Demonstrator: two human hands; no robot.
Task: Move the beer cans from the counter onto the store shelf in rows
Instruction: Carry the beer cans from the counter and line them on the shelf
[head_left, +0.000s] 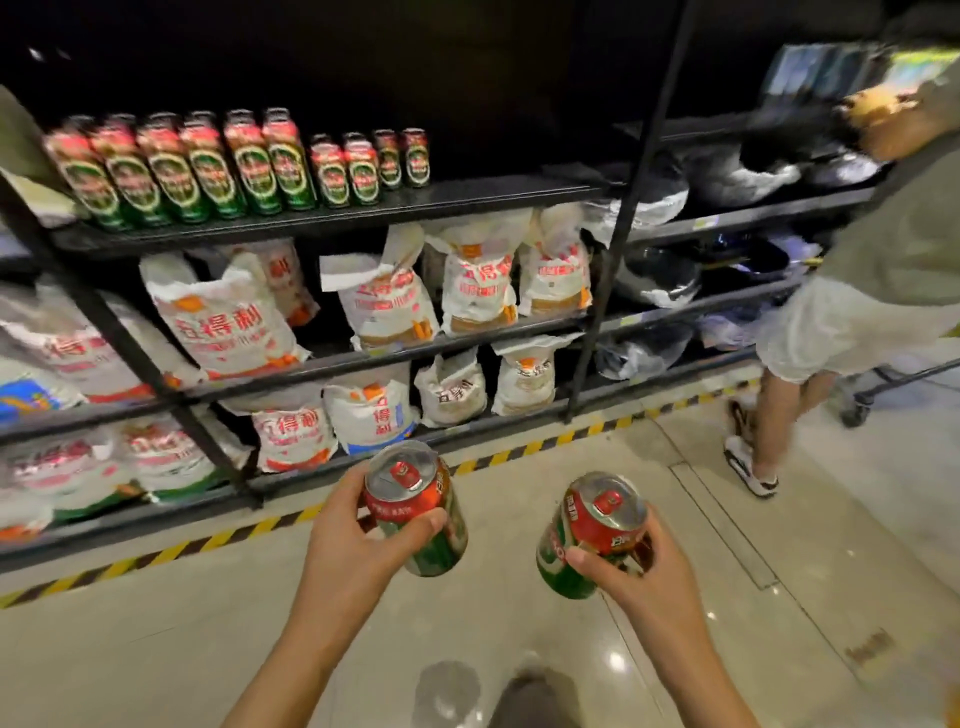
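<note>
1. Left hand (358, 535) grips a red/green beer can (415, 506), held over the floor (260, 623).
2. Right hand (639, 577) grips a 2nd can (592, 535), just beside the 1st.
3. Top shelf (467, 195): cans in rows (234, 161) at left; flour sacks (384, 296) on shelves below.
4. Another person (857, 291) at right.

White sacks (228, 322): red "五得利"; can txt unreadable.

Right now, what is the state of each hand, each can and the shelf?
Left hand: grips a can.
Right hand: grips a can.
Left can: held, tilted, unopened.
Right can: held, tilted, unopened.
Cans on the top shelf: upright, in rows.
Top shelf: right part bare.
</note>
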